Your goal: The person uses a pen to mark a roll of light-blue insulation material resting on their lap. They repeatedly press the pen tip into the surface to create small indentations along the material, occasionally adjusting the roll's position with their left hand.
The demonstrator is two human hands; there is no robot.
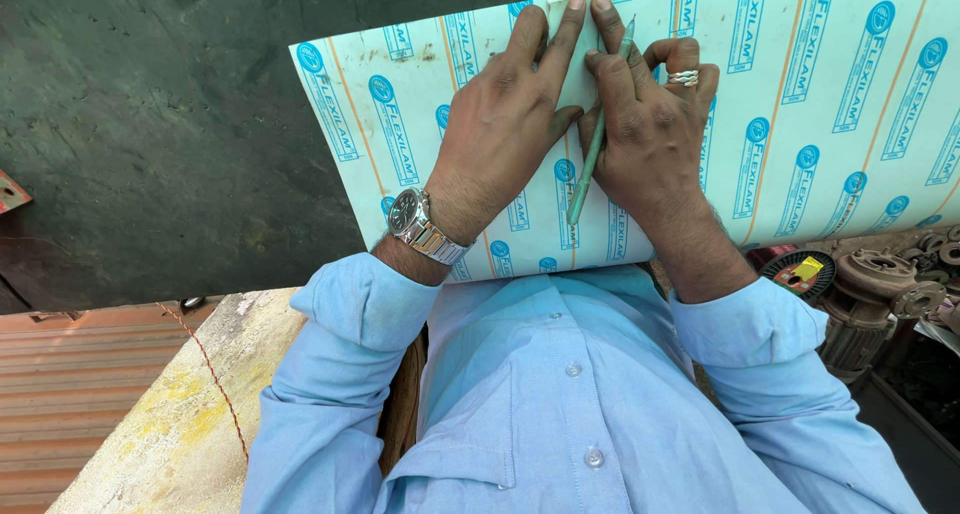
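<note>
Pale laminate sheet (800, 124), left hand (505, 124) flat on it, right hand (650, 134) gripping green pencil (592, 164).

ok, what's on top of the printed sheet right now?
On the printed sheet: the left hand pressed flat, the right hand holding a green pencil, and a small pale piece between the fingers. The hands cover most of that piece and any marks.

We see a smooth, slightly glossy laminate sheet (800, 94) with a scuffed printed film, a matt green plastic pen (597, 144), a polished metal wristwatch (420, 226), a shiny metal ring (684, 77), soft light-blue cloth sleeves (340, 374), and rusty rough metal motor parts (870, 294).
</note>
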